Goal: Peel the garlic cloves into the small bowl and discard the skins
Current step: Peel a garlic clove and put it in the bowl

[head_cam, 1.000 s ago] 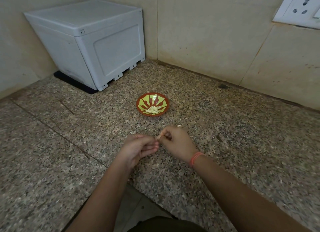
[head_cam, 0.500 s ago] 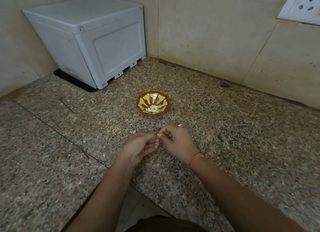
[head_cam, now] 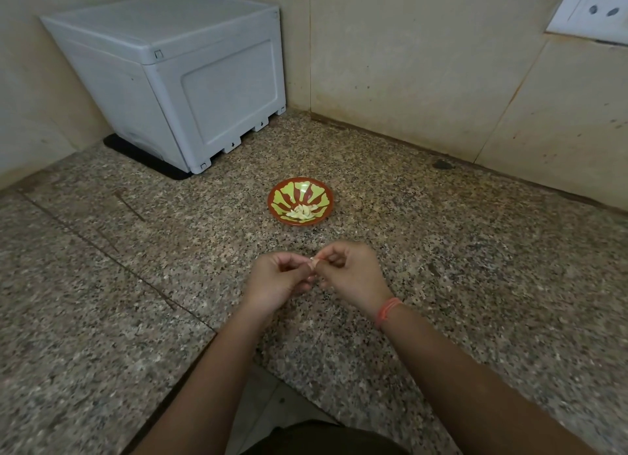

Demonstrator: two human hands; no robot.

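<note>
A small red bowl (head_cam: 276,196) with a green leaf pattern stands on the speckled granite counter, with several peeled garlic cloves (head_cam: 303,211) in it. Just in front of the bowl my two hands meet above the counter. My left hand (head_cam: 277,281) and my right hand (head_cam: 351,271) both pinch one small garlic clove (head_cam: 313,262) between their fingertips; only a pale tip of it shows. My right wrist wears an orange thread band.
A white plastic box (head_cam: 176,81) on a black mat fills the back left corner. Tiled walls close the back, with a white socket plate (head_cam: 598,9) at the top right. The counter's edge (head_cam: 238,352) cuts in at a corner right below my forearms.
My hands stay together on the clove, with the fingers shifting slightly. The pale scrap that lay on the counter beyond my right hand is no longer in sight.
</note>
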